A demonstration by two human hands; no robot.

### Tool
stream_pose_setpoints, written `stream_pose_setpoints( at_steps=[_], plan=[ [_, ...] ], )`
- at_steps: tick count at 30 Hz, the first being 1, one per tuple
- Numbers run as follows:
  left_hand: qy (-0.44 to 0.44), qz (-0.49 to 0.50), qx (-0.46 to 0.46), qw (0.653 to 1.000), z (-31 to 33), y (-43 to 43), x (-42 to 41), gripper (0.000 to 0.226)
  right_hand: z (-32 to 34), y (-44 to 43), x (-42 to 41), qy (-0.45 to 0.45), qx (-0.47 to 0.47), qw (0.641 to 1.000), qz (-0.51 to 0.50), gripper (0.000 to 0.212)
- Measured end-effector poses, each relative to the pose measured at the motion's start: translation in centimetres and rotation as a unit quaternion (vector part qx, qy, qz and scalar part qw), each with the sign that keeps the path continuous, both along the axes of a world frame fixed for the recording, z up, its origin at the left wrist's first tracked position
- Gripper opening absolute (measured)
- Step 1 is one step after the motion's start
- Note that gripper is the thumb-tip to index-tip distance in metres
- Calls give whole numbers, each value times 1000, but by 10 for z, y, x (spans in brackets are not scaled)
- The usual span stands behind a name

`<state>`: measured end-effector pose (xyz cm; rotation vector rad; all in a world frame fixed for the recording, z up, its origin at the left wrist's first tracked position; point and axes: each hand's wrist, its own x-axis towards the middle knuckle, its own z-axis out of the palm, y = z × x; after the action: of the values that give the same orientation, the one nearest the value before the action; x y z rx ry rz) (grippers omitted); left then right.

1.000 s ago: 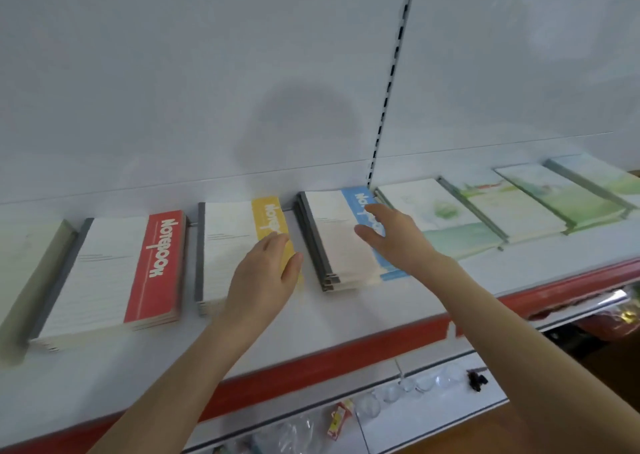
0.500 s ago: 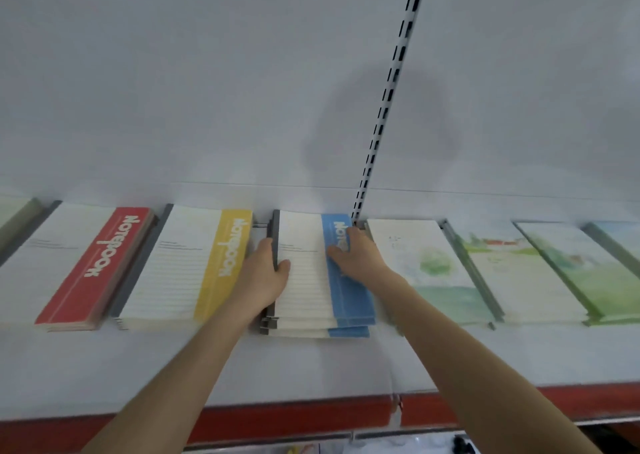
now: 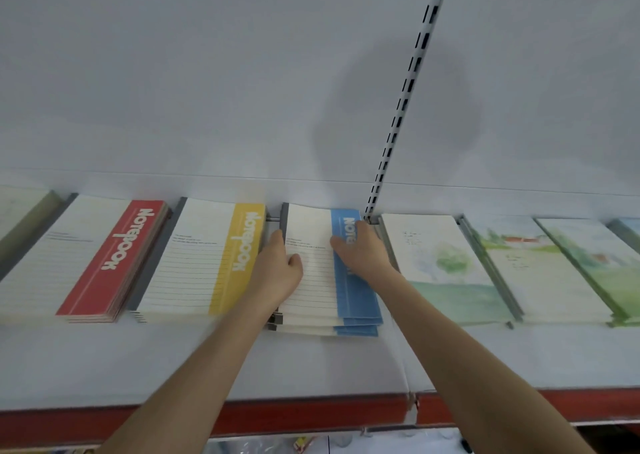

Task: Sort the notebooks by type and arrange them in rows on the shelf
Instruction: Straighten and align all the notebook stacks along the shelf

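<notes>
**Both my hands on the blue stack**

The white back panel (image 3: 207, 72) fills the upper half of my view, split by a slotted upright (image 3: 405, 97) that runs down to the shelf (image 3: 311, 367). The shelf is white with a red front edge. Notebooks lie flat along its back in a row.

To my right are the watercolour notebooks (image 3: 443, 263), several stacks side by side with green landscape covers. To my left lies the red-banded stack (image 3: 114, 256), and just beside it the yellow-banded stack (image 3: 194, 263), both printed "Notebook".

Between the yellow stack and the first watercolour one sits the blue-banded stack (image 3: 318, 291), its lower notebooks stepped slightly forward of the top one.

My left hand (image 3: 277, 270) grips the stack's grey spine edge, thumb curled on the lined cover and fingers down the side. My right hand (image 3: 363, 252) clasps the opposite edge, thumb lying across the blue band and fingers wrapped over the side next to the watercolour cover.
</notes>
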<state>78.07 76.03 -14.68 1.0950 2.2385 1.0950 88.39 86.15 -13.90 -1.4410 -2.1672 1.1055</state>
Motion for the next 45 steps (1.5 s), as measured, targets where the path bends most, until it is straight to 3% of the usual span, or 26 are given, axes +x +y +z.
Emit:
stream_pose_setpoints(
  at_steps=[10,13,17,20,28,34,39,45],
  plan=[
    [7,-50,-41,998,5,-8,-2,29,8,-2,8,-38,-11,998,39,28],
    [33,-118,-51,991,12,-31,7,41,25,-18,36,-112,6,987,115,56],
    [71,-180,-94,977,7,-66,14,73,28,-45,74,-195,-1,957,217,89],
    [122,-202,-126,964,-1,-75,16,84,17,-64,82,-256,47,932,251,100],
    [169,-145,-88,971,-10,-63,19,53,17,-57,75,-269,129,931,208,63],
    [172,-169,-100,965,-8,-65,18,65,17,-55,79,-270,113,933,209,65],
    [222,-167,-87,957,-8,-69,20,50,19,-53,75,-302,152,911,237,57],
    [168,-150,-80,971,1,-72,23,52,20,-55,78,-285,147,917,236,56]
  ],
)
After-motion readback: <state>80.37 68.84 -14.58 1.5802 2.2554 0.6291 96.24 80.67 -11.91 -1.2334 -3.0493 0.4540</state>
